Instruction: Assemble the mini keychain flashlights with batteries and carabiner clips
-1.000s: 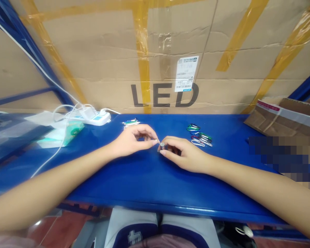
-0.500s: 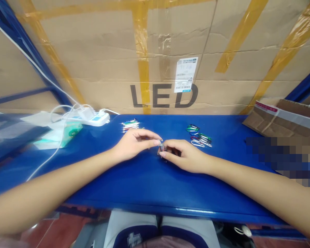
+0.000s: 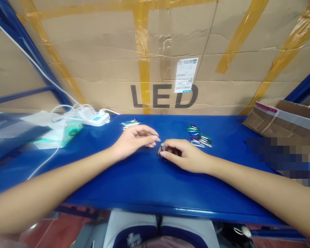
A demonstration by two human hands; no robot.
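Right hand (image 3: pixel 189 156): fingers pinch one small dark cylinder (image 3: pixel 163 147), silvery end up, over the blue desk (image 3: pixel 155 184).
Left hand (image 3: pixel 130 141): thumb and fingers slightly parted, near the cylinder.
Carabiners (image 3: pixel 205 138), mixed colours: beyond the right hand.
Slim rods (image 3: pixel 130 123): behind the left hand.
Carton (image 3: pixel 105 62), lettered LED: stands rearmost.

Light: even, moderately bright. Glare: front edge of desk (image 3: pixel 155 187); amber tape (image 3: pixel 306 26). Shadow: soft, under right hand (image 3: pixel 187 155). Outer edges: stretched, blurred. Right: pixelated patch (image 3: pixel 286 158).
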